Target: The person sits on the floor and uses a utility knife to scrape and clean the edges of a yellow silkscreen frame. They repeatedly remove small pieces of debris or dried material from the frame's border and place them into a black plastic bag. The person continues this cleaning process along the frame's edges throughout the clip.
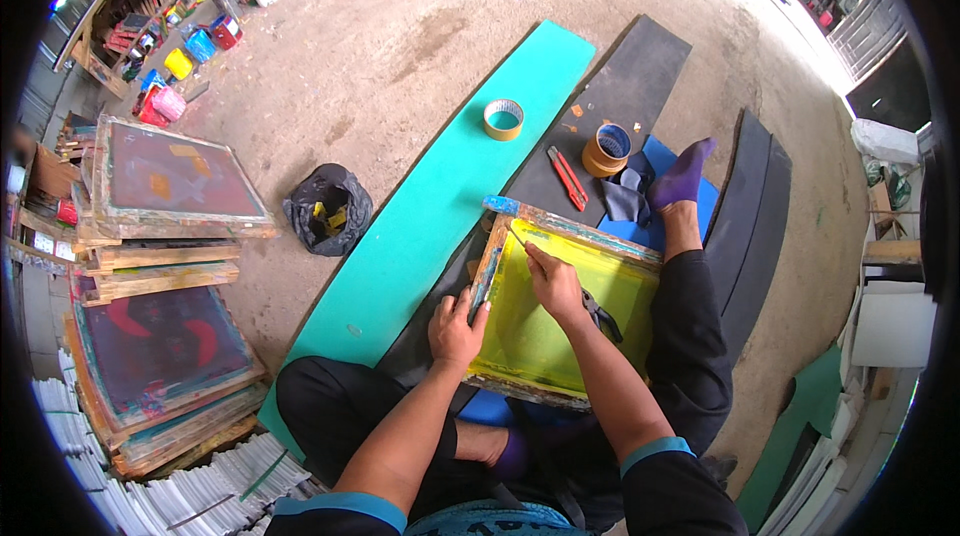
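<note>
Yellow mesh fills the wooden screen frame resting on the seated person's lap. Left hand clamps the frame's left rail; right hand pinches a thin tool against the mesh near its top-left corner. Beyond the frame lie 1 red cutter and 2 tape rolls.

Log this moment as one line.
left hand: grips frame edge | right hand: on yellow mesh | nearby: tape roll, red cutter
</note>
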`<act>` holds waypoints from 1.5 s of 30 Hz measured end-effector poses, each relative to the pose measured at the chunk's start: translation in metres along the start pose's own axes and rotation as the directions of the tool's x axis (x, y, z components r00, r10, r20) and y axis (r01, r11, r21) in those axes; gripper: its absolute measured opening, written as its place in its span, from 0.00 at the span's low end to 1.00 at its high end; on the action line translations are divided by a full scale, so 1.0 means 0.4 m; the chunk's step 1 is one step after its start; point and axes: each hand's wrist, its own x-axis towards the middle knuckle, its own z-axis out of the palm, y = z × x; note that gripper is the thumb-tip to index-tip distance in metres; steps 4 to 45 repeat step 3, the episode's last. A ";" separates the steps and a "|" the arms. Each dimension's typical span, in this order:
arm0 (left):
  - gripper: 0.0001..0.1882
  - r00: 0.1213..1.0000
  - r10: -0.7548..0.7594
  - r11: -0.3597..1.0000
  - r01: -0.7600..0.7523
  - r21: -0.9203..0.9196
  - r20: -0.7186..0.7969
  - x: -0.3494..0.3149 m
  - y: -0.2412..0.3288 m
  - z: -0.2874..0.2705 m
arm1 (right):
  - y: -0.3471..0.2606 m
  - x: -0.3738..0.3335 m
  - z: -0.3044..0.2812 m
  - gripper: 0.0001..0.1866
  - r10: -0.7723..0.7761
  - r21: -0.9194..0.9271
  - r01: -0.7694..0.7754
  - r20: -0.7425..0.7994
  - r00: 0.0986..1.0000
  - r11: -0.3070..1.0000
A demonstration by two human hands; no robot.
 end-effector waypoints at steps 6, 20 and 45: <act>0.26 1.000 0.002 1.000 -0.002 -0.006 -0.012 -0.003 -0.008 0.008 | 0.060 0.018 0.018 0.17 0.137 0.238 -0.156 0.094 0.986 0.959; 0.26 1.000 0.002 1.000 -0.002 -0.006 -0.012 -0.003 -0.008 0.008 | 0.060 0.018 0.018 0.17 0.137 0.238 -0.156 0.094 0.986 0.959; 0.26 1.000 0.002 1.000 -0.002 -0.006 -0.012 -0.003 -0.008 0.008 | 0.060 0.018 0.018 0.17 0.137 0.238 -0.156 0.094 0.986 0.959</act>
